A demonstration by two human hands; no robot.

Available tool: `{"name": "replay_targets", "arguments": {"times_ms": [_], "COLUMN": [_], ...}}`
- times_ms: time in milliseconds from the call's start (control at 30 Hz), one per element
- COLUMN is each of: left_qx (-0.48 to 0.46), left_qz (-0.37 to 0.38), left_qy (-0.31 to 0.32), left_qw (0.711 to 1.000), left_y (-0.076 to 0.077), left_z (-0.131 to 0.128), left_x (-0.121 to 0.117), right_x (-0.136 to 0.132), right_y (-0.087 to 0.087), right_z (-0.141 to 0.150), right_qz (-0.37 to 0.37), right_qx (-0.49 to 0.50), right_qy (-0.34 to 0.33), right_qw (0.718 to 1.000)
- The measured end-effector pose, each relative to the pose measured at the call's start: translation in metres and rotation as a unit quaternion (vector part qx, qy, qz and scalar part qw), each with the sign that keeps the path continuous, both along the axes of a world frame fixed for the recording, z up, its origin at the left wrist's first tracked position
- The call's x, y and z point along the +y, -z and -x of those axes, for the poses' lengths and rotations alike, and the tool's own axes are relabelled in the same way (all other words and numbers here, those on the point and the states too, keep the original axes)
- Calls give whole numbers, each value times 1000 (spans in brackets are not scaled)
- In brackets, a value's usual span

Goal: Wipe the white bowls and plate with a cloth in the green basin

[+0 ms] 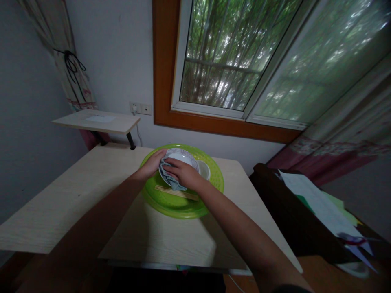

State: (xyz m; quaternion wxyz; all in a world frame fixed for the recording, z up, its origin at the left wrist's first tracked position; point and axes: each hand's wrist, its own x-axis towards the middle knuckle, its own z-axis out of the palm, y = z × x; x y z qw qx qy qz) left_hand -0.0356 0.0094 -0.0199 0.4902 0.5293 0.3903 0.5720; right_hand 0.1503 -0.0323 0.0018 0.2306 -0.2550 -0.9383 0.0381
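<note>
A white bowl [181, 154] with a patterned rim rests in a round green plastic tray [171, 209]. My left hand [152, 163] grips the bowl's left edge. Inside the bowl, my right hand [183, 173] presses a grey-blue cloth [171, 182] against its left side, and part of the cloth hangs over the near rim. Behind my right wrist sits a smaller white bowl [204, 169]. Pale wooden chopsticks [175, 193] lie on the tray just in front of the larger bowl. My right fingertips are partly hidden by the cloth folds.
The tray stands on a light wooden table [180, 240]. A small raised shelf [97, 121] with a paper on it is at the back left. To the right, a dark cabinet [275, 203] carries papers and scissors [354, 241]. A window is behind.
</note>
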Motion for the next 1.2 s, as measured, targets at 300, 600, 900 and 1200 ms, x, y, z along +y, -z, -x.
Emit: {"name": "replay_targets", "arguments": {"times_ms": [300,600,900,1200], "left_qx": [-37,-37,0,7], "left_qz": [15,0,-19,-21], "left_qy": [54,63,-11,-87], "left_qw": [998,997,1000,996], "left_y": [2,-1,4,6], "left_z": [-4,-6,3,8], "left_x": [2,0,3,6], "right_x": [-2,-4,-3,-2], "right_y": [-4,-13,-20,-25], "right_z": [1,-3,-10,-18], "right_qz": [-77,-83,-62,-50], "right_qx": [-83,-87,-80,-103], "right_qy": [130,257,364,392], "right_qw": [985,959,926,913]}}
